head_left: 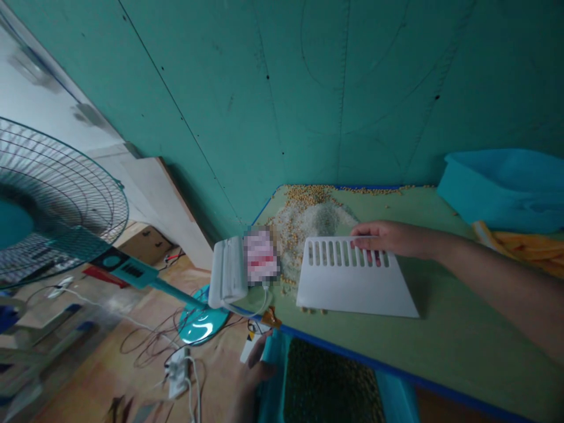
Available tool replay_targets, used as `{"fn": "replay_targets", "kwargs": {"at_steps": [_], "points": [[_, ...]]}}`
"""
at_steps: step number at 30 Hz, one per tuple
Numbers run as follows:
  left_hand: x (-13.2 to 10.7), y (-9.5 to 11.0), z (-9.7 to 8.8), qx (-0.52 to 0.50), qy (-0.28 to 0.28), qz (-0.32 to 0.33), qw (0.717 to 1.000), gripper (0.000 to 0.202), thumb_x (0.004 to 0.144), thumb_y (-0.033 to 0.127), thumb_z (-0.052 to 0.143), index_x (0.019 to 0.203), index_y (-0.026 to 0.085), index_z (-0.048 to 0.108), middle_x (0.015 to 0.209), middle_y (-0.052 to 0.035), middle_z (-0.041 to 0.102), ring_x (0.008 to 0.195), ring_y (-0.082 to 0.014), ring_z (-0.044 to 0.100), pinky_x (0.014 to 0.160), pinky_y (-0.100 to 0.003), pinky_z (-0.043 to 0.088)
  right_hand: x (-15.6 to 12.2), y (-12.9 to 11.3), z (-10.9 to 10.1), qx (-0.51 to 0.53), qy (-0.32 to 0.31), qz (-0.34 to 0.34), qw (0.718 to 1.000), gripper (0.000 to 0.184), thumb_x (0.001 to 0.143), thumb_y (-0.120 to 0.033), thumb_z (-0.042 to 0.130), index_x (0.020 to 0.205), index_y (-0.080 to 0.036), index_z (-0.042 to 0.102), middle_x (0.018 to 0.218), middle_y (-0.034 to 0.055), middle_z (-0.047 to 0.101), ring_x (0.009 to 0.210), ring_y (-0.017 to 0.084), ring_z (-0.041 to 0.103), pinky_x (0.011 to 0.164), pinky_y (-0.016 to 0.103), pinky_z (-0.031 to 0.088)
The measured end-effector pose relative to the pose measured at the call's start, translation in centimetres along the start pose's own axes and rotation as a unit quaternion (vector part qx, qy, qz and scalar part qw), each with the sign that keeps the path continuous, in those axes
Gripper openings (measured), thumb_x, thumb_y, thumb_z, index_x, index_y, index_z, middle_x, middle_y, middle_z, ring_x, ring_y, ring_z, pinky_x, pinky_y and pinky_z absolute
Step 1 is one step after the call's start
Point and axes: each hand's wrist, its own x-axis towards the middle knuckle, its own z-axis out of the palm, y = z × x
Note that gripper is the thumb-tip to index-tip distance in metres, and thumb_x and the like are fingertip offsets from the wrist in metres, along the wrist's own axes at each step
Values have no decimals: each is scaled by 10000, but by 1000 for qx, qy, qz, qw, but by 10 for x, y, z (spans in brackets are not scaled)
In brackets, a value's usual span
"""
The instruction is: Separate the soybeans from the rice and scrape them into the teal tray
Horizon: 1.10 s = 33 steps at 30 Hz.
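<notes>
My right hand [379,238] is closed on the slotted upper edge of a white plastic scraper [356,291], with fingertips showing through the slots. The scraper leans over the green tabletop [462,329]. Behind and left of it lies a loose pile of pale, whitish grains [324,220] mixed with yellow beans [304,194]. A few beans show at the scraper's lower edge. My left hand [255,373], blurred, is low beside the left rim of a blue bin [275,367] under the table edge. Dark grains [330,382] fill the bin. Whether the hand grips its rim is unclear.
A white device [228,273] with a cable and a pixelated screen stand at the table's left corner. A standing fan [132,267] and power strip [177,373] with tangled cords are on the left. A blue basin [497,194] and orange cloth [524,249] lie right.
</notes>
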Motion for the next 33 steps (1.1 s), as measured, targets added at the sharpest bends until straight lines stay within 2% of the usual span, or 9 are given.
{"fn": "replay_targets", "kwargs": {"at_steps": [3, 10, 14, 18, 23, 26, 28, 31, 33], "points": [[-3, 1, 1, 9, 13, -8, 1000, 492, 354, 29, 532, 679, 339, 732, 735, 65, 722, 864, -274, 560, 722, -288, 413, 1, 1, 2, 4, -5, 0, 1000, 279, 779, -448, 473, 797, -170, 485, 592, -41, 501, 502, 67, 487, 467, 203, 393], [-5, -5, -7, 30, 24, -34, 999, 472, 391, 24, 551, 757, 267, 724, 805, 9, 714, 933, -300, 535, 726, -310, 410, 1, 2, 5, 25, -13, -3, 1000, 280, 777, -445, 480, 790, -165, 486, 584, -44, 502, 492, 61, 481, 478, 202, 396], [-7, -4, -6, -13, -13, -52, 998, 431, 429, 15, 561, 771, 233, 707, 665, -3, 683, 772, -263, 580, 619, -299, 426, 3, 7, 6, 34, -23, 10, 999, 280, 774, -444, 482, 796, -165, 486, 571, -46, 503, 468, 58, 478, 467, 198, 384], [-7, -1, -2, -29, -26, -52, 998, 405, 420, 36, 588, 748, 243, 703, 746, 9, 700, 640, -214, 574, 527, -273, 410, 4, 10, 5, 37, -29, 23, 999, 276, 777, -434, 481, 805, -159, 483, 576, -42, 505, 464, 51, 470, 461, 186, 372], [-10, -3, 3, -39, -33, -67, 996, 416, 441, 79, 569, 796, 262, 686, 620, 11, 669, 666, -249, 585, 547, -296, 415, 3, 9, 7, 8, -75, 38, 996, 270, 770, -428, 494, 791, -160, 473, 608, -35, 516, 490, 52, 482, 481, 185, 383], [-10, -6, 4, -54, -17, -69, 996, 410, 446, 68, 553, 778, 264, 694, 532, 31, 642, 497, -178, 531, 471, -264, 370, 2, 7, 7, 1, -108, 47, 993, 240, 761, -398, 513, 774, -164, 460, 605, -39, 521, 485, 59, 494, 485, 193, 391], [-10, -7, 6, -59, -6, -64, 996, 401, 419, 59, 561, 732, 267, 701, 539, 44, 655, 454, -144, 489, 442, -243, 343, 1, 7, 7, 2, -138, 54, 989, 224, 753, -373, 529, 775, -163, 455, 592, -44, 523, 480, 59, 497, 497, 196, 398], [-9, -5, 10, -73, 13, -54, 996, 386, 382, 72, 569, 685, 270, 704, 638, 44, 689, 557, -164, 532, 493, -245, 376, 0, 5, 6, 0, -174, 52, 983, 215, 733, -344, 557, 778, -155, 463, 593, -43, 534, 499, 57, 506, 518, 192, 405], [-8, -2, 12, -77, 19, -54, 995, 361, 374, 72, 564, 640, 276, 698, 626, 50, 680, 596, -181, 546, 540, -259, 396, -1, 3, 6, -4, -188, 50, 981, 205, 721, -329, 570, 768, -153, 474, 601, -42, 540, 514, 56, 509, 512, 184, 395]]}}
